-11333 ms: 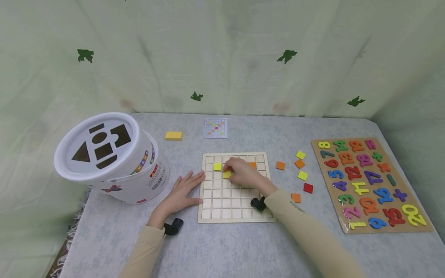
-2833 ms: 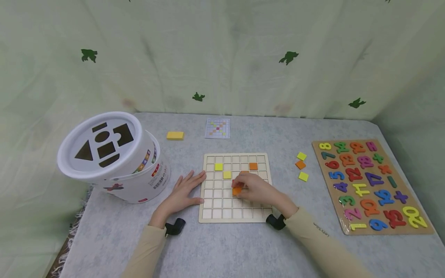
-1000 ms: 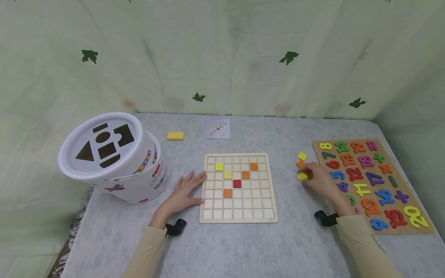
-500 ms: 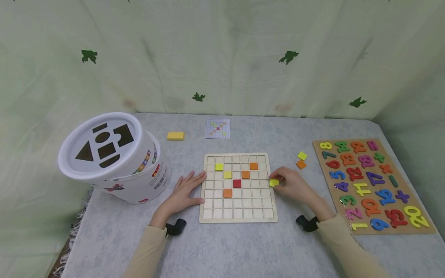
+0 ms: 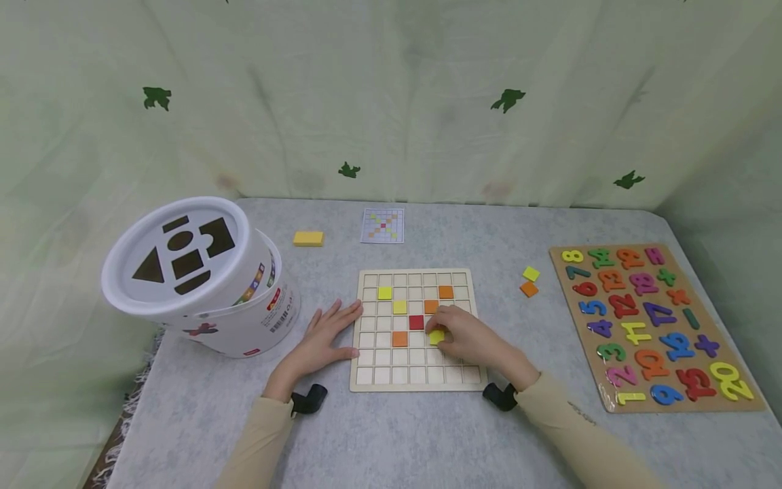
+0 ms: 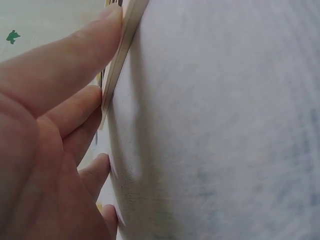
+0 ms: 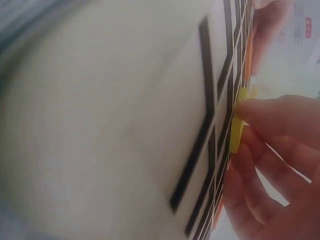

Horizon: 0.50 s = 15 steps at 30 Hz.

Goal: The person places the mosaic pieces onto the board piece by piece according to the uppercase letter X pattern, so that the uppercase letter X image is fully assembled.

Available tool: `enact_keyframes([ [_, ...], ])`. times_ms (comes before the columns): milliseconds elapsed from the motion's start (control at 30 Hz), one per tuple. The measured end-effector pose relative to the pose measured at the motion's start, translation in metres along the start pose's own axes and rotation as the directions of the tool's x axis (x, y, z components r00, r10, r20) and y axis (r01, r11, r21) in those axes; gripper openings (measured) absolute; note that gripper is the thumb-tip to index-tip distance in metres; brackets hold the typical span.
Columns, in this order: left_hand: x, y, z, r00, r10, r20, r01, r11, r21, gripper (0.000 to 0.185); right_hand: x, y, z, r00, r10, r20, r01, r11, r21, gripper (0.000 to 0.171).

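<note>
The right hand (image 5: 467, 339) is over the wooden grid board (image 5: 417, 380), fingers curled and pinching a yellow tile (image 5: 436, 337) by its edges – the tile is pressed down at a cell of the board, though I can't tell if it's fully seated. The wrist view shows the same: fingertips (image 7: 260, 112) closed on that thin yellow tile (image 7: 236, 127), held edge-on against the dark grid lines. Just up and left of the pinch sits a red tile (image 5: 417, 322), and right above the fingers is an orange tile (image 5: 431, 307); further up from there is another orange one (image 5: 445, 292). Left of the grip, past the red one, there's an orange tile (image 5: 400, 339) in the same row as the held piece, plus two yellow ones higher up (image 5: 400, 308) (image 5: 384, 293). The left hand (image 5: 320, 339) holds nothing – it lies flat on the grey table (image 5: 379, 441) with straight fingers (image 6: 75, 47) touching the board's left edge. Well off to the right of the grip, two loose tiles lie on the table, one yellow (image 5: 531, 274) and one orange (image 5: 528, 288), touching or nearly so. Beyond those is a number puzzle (image 5: 654, 326). Away past the left hand stands a white shape-sorter bucket (image 5: 195, 278), and behind the board lie a pattern card (image 5: 382, 225) and a yellow block (image 5: 308, 238).
</note>
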<state>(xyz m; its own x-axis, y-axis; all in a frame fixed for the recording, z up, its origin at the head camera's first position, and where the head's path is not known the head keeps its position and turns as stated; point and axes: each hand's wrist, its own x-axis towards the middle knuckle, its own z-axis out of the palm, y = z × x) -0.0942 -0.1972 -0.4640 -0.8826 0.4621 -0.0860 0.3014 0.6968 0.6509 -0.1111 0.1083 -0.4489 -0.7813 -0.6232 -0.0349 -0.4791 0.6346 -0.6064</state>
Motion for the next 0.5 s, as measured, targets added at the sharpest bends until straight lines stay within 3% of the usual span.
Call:
enact_keyframes([
  [233,-0.001,-0.001,0.0,1.0,0.008,0.004,-0.007,1.0,-0.005,0.079,0.003,-0.005,0.004,1.0,-0.027,0.008,0.027,0.998,-0.056,0.024],
  [367,0.0,-0.002,0.0,1.0,0.006,0.004,-0.006,1.0,-0.002,0.079,0.0,0.001,-0.001,1.0,0.003,-0.02,-0.002,0.999,0.041,0.022],
  [500,0.0,-0.004,0.001,1.0,0.005,0.005,-0.005,1.0,0.004,0.079,-0.007,0.019,-0.018,0.99,0.104,-0.098,-0.09,0.986,0.144,0.022],
])
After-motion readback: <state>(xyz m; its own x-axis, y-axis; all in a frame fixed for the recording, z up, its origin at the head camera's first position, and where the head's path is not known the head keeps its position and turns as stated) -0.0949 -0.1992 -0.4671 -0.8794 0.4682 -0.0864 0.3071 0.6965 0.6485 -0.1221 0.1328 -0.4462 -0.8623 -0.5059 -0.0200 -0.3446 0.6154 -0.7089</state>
